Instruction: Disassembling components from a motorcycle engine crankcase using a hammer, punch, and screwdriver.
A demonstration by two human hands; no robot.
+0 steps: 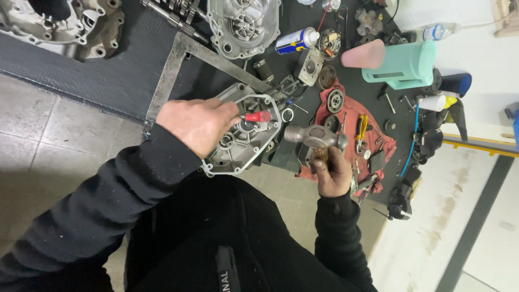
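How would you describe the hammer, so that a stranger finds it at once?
Start at the dark work mat, then the red rag on its right part. In front of the rag, the right hand grips the hammer. Unlike the small parts around it, it has a big grey steel head.

Grey tiled floor (pixel 48 140) beneath a dark mat (pixel 119 70).

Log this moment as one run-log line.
left hand: holds red-handled tool on grey engine cover | right hand: grips hammer, raised beside cover | red rag: small parts

Left hand (pixel 197 125) holds a red-handled tool (pixel 257 116) on the engine cover (pixel 244 141); right hand (pixel 332 172) grips a hammer (pixel 315 137).
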